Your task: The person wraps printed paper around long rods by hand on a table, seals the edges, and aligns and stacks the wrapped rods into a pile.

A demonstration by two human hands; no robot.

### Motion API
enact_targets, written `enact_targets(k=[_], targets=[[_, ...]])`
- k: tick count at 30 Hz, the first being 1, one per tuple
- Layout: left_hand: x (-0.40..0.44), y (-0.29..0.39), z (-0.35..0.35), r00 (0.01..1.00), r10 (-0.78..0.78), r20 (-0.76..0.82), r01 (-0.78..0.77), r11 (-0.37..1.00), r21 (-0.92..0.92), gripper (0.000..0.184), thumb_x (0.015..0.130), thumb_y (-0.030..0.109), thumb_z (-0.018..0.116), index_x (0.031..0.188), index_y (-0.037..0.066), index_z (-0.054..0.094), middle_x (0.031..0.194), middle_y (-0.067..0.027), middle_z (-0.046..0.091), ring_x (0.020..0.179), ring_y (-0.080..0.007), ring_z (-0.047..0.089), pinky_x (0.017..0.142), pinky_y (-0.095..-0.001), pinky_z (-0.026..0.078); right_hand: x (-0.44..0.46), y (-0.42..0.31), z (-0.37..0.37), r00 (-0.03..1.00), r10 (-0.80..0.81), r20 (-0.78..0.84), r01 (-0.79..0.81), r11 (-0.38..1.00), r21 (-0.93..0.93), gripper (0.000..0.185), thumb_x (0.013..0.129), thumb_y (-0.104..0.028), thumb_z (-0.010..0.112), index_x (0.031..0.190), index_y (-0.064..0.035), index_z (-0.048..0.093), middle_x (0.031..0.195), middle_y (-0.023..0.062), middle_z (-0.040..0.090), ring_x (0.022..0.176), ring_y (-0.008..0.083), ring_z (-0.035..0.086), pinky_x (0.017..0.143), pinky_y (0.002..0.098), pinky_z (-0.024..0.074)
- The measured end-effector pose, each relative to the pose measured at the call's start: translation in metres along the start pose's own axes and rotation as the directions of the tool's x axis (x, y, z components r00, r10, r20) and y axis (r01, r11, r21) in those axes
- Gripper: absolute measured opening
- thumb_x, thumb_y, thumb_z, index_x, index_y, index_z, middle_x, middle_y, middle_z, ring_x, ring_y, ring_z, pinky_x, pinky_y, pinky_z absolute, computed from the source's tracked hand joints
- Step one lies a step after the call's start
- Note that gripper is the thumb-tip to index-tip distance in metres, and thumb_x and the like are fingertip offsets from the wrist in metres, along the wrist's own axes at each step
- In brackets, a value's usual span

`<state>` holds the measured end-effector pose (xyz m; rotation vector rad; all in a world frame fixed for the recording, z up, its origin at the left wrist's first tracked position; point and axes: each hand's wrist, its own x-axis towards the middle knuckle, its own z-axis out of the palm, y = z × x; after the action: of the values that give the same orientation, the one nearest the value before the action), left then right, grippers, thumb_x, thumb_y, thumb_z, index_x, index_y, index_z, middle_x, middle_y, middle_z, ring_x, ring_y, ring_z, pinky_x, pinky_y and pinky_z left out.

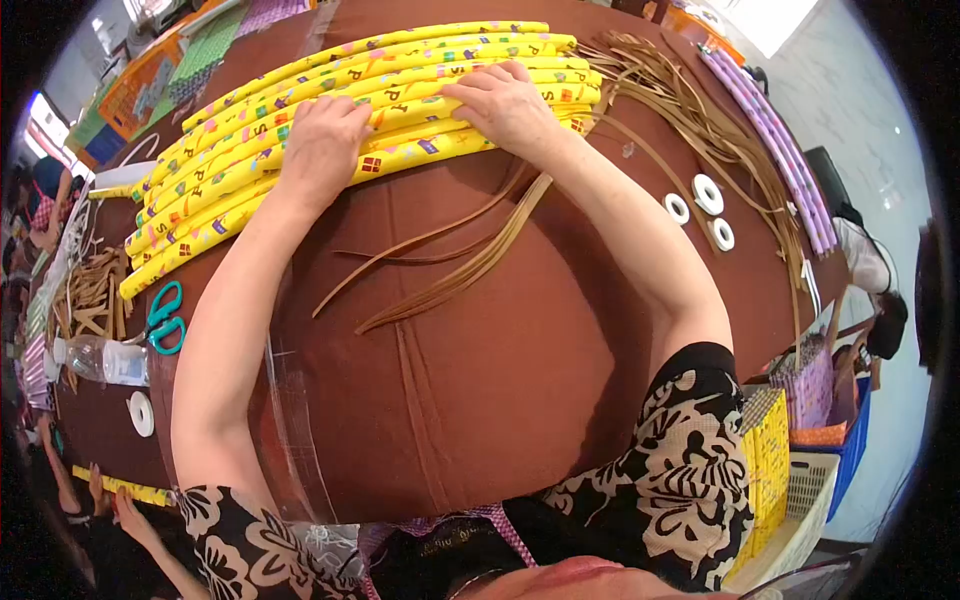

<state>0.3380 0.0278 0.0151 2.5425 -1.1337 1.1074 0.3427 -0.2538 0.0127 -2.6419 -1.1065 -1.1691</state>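
Several long yellow patterned rolls (230, 185) lie side by side across the far part of the brown table. My left hand (325, 145) rests on them left of the middle, fingers bent over one roll. Farther right, my right hand (505, 105) touches the rolls with its fingers curled. Whether either hand grips a roll is unclear. Brown flat strips (450, 280) lie on the table just below the rolls, between my forearms. A larger bundle of brown strips (690, 115) spreads out beyond the rolls' right ends.
White tape rolls (708, 194) lie to the right, near purple patterned rolls (775, 140). At left are teal-handled scissors (166, 320), a clear bottle (105, 360), another tape roll (141, 413) and brown strip pieces (95, 290). Another person's hands hold a yellow roll at lower left.
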Motion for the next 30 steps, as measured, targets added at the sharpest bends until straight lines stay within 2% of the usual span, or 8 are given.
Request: enact_targets(k=[5, 7, 9, 14, 21, 24, 27, 30], targets=[[-0.001, -0.001, 0.003, 1.000, 0.003, -0.006, -0.004, 1.000, -0.007, 0.018, 0.084, 0.015, 0.070, 0.101, 0.007, 0.071, 0.092, -0.0050, 0.066, 0.093, -0.0239, 0.062, 0.084, -0.0388, 0.045, -0.025, 0.025, -0.022, 0.991, 0.120, 0.060, -0.118, 0.992, -0.038, 0.029, 0.087, -0.027, 0.070, 0.115, -0.0171, 0.071, 0.111, 0.0019, 0.070, 0.109, 0.0227, 0.062, 0.097, 0.0390, 0.0416], [-0.002, 0.000, 0.003, 1.000, -0.010, -0.003, 0.010, 1.000, -0.003, 0.018, 0.084, 0.014, 0.070, 0.101, 0.007, 0.071, 0.093, -0.0048, 0.066, 0.094, -0.0241, 0.062, 0.084, -0.0390, 0.045, -0.040, 0.046, -0.030, 0.948, 0.305, 0.091, -0.299, 0.951, -0.073, 0.032, 0.087, -0.029, 0.071, 0.117, -0.0174, 0.071, 0.118, 0.0027, 0.068, 0.115, 0.0235, 0.060, 0.100, 0.0422, 0.0397], [-0.001, 0.000, 0.002, 1.000, -0.013, 0.000, 0.013, 1.000, -0.014, 0.018, 0.084, 0.013, 0.070, 0.101, 0.007, 0.071, 0.093, -0.0049, 0.066, 0.095, -0.0242, 0.061, 0.084, -0.0390, 0.045, -0.055, 0.068, -0.039, 0.925, 0.379, 0.012, -0.377, 0.923, -0.084, 0.037, 0.084, -0.035, 0.073, 0.118, -0.0219, 0.071, 0.116, 0.0018, 0.067, 0.118, 0.0226, 0.057, 0.103, 0.0458, 0.0356], [-0.002, -0.002, 0.004, 1.000, -0.023, 0.013, 0.023, 0.999, -0.023, 0.019, 0.084, 0.013, 0.070, 0.102, 0.007, 0.071, 0.095, -0.0051, 0.066, 0.096, -0.0243, 0.061, 0.085, -0.0392, 0.045, -0.081, 0.093, -0.051, 0.853, 0.503, 0.143, -0.482, 0.862, -0.158, 0.033, 0.084, -0.032, 0.073, 0.115, -0.0213, 0.074, 0.116, 0.0006, 0.066, 0.119, 0.0221, 0.056, 0.106, 0.0443, 0.0322], [0.000, 0.001, 0.000, 1.000, -0.006, 0.010, 0.007, 1.000, -0.006, 0.015, 0.083, 0.013, 0.071, 0.098, 0.009, 0.070, 0.093, -0.0044, 0.063, 0.094, -0.0243, 0.060, 0.084, -0.0396, 0.044, -0.084, 0.094, -0.047, 0.911, 0.410, 0.043, -0.394, 0.898, -0.197, 0.024, 0.081, -0.028, 0.073, 0.101, -0.0153, 0.076, 0.104, 0.0010, 0.070, 0.111, 0.0219, 0.058, 0.103, 0.0413, 0.0357], [-0.002, -0.001, 0.001, 1.000, -0.015, 0.010, 0.015, 1.000, -0.004, 0.015, 0.083, 0.014, 0.071, 0.097, 0.010, 0.070, 0.093, -0.0041, 0.063, 0.094, -0.0243, 0.060, 0.084, -0.0397, 0.044, -0.081, 0.090, -0.052, 0.913, 0.408, 0.032, -0.384, 0.881, -0.278, 0.016, 0.080, -0.026, 0.076, 0.086, -0.0116, 0.072, 0.095, -0.0006, 0.070, 0.104, 0.0218, 0.061, 0.096, 0.0397, 0.0403], [-0.004, -0.005, 0.005, 1.000, -0.017, 0.001, 0.017, 1.000, 0.001, 0.018, 0.083, 0.014, 0.072, 0.100, 0.009, 0.070, 0.095, -0.0042, 0.063, 0.095, -0.0243, 0.061, 0.085, -0.0397, 0.044, -0.081, 0.092, -0.056, 0.892, 0.451, 0.003, -0.430, 0.852, -0.297, 0.016, 0.082, -0.026, 0.075, 0.087, -0.0111, 0.071, 0.096, 0.0004, 0.070, 0.104, 0.0224, 0.060, 0.095, 0.0403, 0.0404], [-0.004, -0.003, 0.008, 1.000, -0.012, -0.022, 0.012, 1.000, 0.018, 0.023, 0.083, 0.014, 0.073, 0.105, 0.008, 0.069, 0.098, -0.0053, 0.063, 0.097, -0.0247, 0.061, 0.085, -0.0396, 0.044, -0.083, 0.094, -0.059, 0.921, 0.389, -0.007, -0.374, 0.881, -0.291, 0.016, 0.087, -0.025, 0.071, 0.095, -0.0114, 0.072, 0.104, 0.0012, 0.070, 0.108, 0.0234, 0.060, 0.095, 0.0409, 0.0406]])
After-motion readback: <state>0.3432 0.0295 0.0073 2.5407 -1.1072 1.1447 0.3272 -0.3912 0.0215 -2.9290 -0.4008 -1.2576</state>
